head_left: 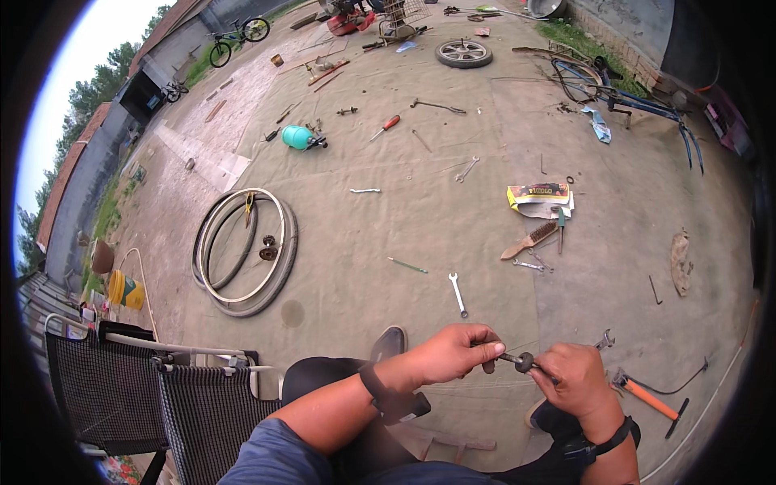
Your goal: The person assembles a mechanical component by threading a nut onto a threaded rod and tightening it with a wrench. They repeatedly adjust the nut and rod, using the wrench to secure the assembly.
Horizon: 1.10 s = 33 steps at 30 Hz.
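Holding a thin dark rod (508, 356) with a round knob (524, 362) in both hands, over the ground sheet (420, 234).
Pinched near one end between thumb and curled fingers of the left hand (454, 353), in a closed grip; held at the knob's right side by the right hand (571, 374), in a likewise closed grip. Facing a wrench (458, 296) on the sheet ahead, with a wooden brush (529, 241) farther off, a pale rim with tyres (286, 263) to the left and an orange tool (650, 400) near the right hand.
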{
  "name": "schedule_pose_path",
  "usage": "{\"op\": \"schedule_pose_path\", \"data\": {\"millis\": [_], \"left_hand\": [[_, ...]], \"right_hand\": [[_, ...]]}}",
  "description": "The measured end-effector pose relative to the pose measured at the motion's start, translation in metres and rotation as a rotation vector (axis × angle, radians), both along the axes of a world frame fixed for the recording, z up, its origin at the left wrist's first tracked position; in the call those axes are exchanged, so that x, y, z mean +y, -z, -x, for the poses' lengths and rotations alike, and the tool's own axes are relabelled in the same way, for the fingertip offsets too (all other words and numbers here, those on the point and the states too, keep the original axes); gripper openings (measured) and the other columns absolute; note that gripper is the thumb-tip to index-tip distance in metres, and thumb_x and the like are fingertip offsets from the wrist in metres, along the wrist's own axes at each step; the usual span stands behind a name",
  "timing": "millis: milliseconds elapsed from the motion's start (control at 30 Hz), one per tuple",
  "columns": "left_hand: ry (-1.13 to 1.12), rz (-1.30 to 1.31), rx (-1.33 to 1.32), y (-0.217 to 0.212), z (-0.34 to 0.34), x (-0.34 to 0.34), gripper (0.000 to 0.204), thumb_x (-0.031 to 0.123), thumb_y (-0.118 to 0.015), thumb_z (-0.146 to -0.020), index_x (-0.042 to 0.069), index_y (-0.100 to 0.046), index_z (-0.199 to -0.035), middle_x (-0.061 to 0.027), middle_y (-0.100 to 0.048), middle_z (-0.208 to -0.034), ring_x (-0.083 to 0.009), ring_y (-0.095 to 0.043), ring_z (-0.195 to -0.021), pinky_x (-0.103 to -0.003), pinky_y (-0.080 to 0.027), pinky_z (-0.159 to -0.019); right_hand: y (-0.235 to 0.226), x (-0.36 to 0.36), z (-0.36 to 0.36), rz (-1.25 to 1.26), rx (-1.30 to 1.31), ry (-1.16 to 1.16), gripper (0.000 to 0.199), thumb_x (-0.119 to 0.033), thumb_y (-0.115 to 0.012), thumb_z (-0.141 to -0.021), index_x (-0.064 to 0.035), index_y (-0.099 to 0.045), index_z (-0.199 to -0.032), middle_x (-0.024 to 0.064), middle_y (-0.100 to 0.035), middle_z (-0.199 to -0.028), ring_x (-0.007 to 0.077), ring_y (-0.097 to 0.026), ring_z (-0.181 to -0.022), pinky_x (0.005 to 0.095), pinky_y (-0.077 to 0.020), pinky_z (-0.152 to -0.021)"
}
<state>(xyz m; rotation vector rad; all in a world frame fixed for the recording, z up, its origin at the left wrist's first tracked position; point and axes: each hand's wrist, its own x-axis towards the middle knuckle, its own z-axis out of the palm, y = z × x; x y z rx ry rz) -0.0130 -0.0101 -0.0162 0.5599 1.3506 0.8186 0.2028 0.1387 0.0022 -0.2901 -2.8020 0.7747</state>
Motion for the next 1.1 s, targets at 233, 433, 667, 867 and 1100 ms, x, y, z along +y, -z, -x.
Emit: {"op": "schedule_pose_path", "data": {"millis": [233,433,667,867,1100], "left_hand": [[-0.078,-0.502,0.139,0.019,-0.012,-0.012,0.023,0.020,-0.072,-0.099,0.001,-0.066,-0.109,-0.0040,-0.069,-0.093,-0.0092,-0.061,-0.086,-0.026,-0.052,-0.075],[-0.066,-0.118,-0.049,0.007,-0.004,-0.004,0.039,0.044,-0.064,-0.102,0.005,-0.066,-0.103,-0.0029,-0.067,-0.079,-0.0059,-0.050,-0.061,-0.024,-0.041,-0.053],[-0.182,-0.033,-0.205,0.015,-0.004,-0.004,0.043,0.047,-0.062,-0.102,0.005,-0.068,-0.096,-0.0046,-0.066,-0.072,-0.0044,-0.042,-0.050,-0.023,-0.032,-0.045],[-0.155,-0.035,-0.202,0.013,-0.003,-0.003,0.032,0.036,-0.070,-0.099,0.004,-0.069,-0.099,-0.0056,-0.067,-0.076,-0.0050,-0.046,-0.052,-0.022,-0.033,-0.046],[0.105,-0.606,0.380,0.014,-0.005,-0.014,0.029,0.021,-0.077,-0.093,0.001,-0.067,-0.111,-0.0069,-0.070,-0.094,-0.0138,-0.063,-0.087,-0.031,-0.052,-0.074]], "right_hand": [[0.012,0.003,-0.005,0.426,-0.039,0.089,0.016,-0.008,-0.081,-0.072,-0.0084,-0.068,-0.082,0.0088,-0.060,-0.068,0.0315,-0.061,-0.061,0.0401,-0.0459,-0.053],[0.005,0.002,-0.001,-0.004,0.082,0.043,0.020,-0.006,-0.081,-0.070,-0.0074,-0.065,-0.082,0.0085,-0.058,-0.068,0.0317,-0.060,-0.061,0.0412,-0.0448,-0.052],[0.005,-0.004,0.005,-0.175,0.117,-0.004,0.021,-0.013,-0.080,-0.071,-0.0109,-0.061,-0.080,0.0051,-0.053,-0.070,0.0282,-0.058,-0.060,0.0406,-0.0450,-0.050],[0.005,-0.004,0.002,-0.143,0.108,0.000,0.021,-0.013,-0.080,-0.072,-0.0108,-0.062,-0.082,0.0054,-0.054,-0.069,0.0282,-0.059,-0.060,0.0405,-0.0449,-0.050],[0.003,0.010,-0.008,0.552,-0.147,0.073,0.014,-0.010,-0.080,-0.075,-0.0060,-0.068,-0.080,0.0100,-0.064,-0.070,0.0317,-0.063,-0.063,0.0370,-0.0466,-0.054]]}}
